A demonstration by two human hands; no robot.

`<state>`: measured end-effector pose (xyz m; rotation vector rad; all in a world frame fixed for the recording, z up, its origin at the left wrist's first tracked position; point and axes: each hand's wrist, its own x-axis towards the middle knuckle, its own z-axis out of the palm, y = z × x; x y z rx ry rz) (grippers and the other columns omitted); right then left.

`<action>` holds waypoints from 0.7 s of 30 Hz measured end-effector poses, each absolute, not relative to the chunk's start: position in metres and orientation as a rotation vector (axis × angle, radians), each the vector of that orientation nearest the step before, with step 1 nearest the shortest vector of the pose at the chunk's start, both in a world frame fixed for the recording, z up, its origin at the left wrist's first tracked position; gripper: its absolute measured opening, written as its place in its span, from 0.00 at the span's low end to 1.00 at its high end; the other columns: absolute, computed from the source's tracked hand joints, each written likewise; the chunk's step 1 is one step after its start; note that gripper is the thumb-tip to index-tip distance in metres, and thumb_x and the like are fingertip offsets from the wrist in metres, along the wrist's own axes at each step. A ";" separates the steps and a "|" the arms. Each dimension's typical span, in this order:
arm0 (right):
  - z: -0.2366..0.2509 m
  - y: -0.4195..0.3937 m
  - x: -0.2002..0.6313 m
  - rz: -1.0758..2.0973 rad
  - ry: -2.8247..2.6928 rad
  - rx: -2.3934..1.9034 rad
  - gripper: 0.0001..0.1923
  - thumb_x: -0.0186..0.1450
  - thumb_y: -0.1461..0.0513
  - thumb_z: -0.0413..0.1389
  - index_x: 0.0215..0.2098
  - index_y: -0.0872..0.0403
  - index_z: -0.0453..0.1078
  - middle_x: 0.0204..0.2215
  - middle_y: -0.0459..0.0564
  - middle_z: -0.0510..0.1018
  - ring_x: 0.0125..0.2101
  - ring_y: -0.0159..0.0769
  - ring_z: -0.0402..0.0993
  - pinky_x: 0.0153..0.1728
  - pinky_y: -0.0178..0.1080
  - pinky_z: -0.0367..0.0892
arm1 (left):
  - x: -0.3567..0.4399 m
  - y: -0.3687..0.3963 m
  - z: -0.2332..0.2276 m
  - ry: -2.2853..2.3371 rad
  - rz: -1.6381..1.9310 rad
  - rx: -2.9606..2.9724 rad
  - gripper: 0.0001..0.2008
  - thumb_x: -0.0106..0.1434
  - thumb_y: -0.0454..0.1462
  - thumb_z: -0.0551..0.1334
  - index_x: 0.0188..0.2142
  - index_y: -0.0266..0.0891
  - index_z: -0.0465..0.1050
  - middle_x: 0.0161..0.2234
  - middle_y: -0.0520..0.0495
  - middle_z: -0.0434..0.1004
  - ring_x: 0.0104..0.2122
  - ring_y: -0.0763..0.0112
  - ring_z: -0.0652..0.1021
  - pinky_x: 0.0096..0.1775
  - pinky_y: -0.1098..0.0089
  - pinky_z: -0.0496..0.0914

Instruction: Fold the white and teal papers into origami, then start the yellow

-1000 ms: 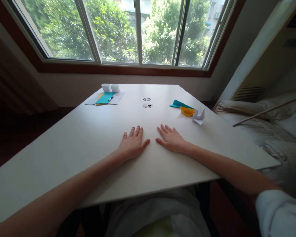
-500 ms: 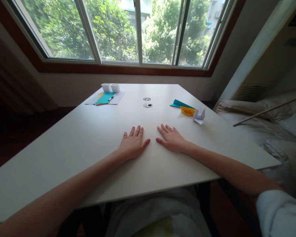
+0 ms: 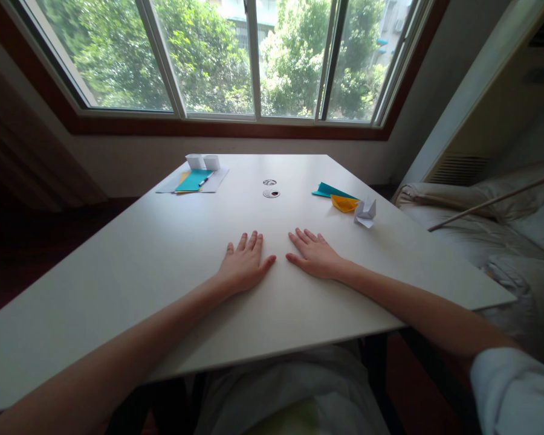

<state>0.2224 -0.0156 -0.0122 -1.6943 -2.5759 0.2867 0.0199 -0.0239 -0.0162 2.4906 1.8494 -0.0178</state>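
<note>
Left hand [image 3: 243, 266] lies palm down on the white counter [image 3: 163, 254], fingers spread flat, grip fully open and holding nothing. Right hand [image 3: 315, 255] lies the same way just beside it, palm down, grip open and empty; the two thumbs point toward each other without touching. Nearest items, well apart from the right hand at the counter's right: a white folded paper figure [image 3: 365, 212], a yellow folded paper [image 3: 344, 203] touching it, and a teal folded paper [image 3: 330, 191] behind. At far left: teal paper sheet [image 3: 193, 179] on white sheets, a pen [image 3: 204, 179], two white paper boxes [image 3: 203, 161]. Two round cable ports [image 3: 271, 193] at centre.
</note>
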 end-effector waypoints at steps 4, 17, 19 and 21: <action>-0.012 -0.016 0.222 0.291 -2.573 -1.694 0.39 0.62 0.41 0.31 0.64 0.53 0.39 0.64 0.52 0.41 0.62 0.46 0.36 0.58 0.52 0.37 | 0.020 -0.024 -0.016 1.844 -0.009 2.491 0.37 0.62 0.55 0.35 0.63 0.33 0.40 0.64 0.43 0.37 0.62 0.54 0.44 0.56 0.48 0.47; -0.011 -0.015 0.222 0.286 -2.584 -1.710 0.39 0.62 0.41 0.31 0.64 0.53 0.38 0.64 0.52 0.40 0.62 0.46 0.35 0.58 0.51 0.36 | 0.019 -0.023 -0.017 1.842 -0.009 2.494 0.38 0.62 0.55 0.34 0.63 0.33 0.40 0.64 0.42 0.37 0.62 0.54 0.43 0.56 0.49 0.47; -0.012 -0.015 0.222 0.286 -2.580 -1.709 0.39 0.62 0.41 0.31 0.64 0.53 0.38 0.64 0.52 0.40 0.62 0.46 0.36 0.58 0.51 0.36 | 0.019 -0.024 -0.017 1.840 -0.004 2.490 0.38 0.62 0.55 0.35 0.63 0.33 0.40 0.64 0.43 0.37 0.62 0.54 0.43 0.56 0.49 0.47; -0.012 -0.015 0.222 0.285 -2.575 -1.704 0.39 0.62 0.41 0.31 0.64 0.53 0.39 0.64 0.52 0.41 0.62 0.46 0.36 0.58 0.51 0.37 | 0.020 -0.024 -0.016 1.841 -0.007 2.486 0.37 0.62 0.55 0.35 0.63 0.33 0.40 0.64 0.43 0.37 0.62 0.54 0.43 0.56 0.48 0.47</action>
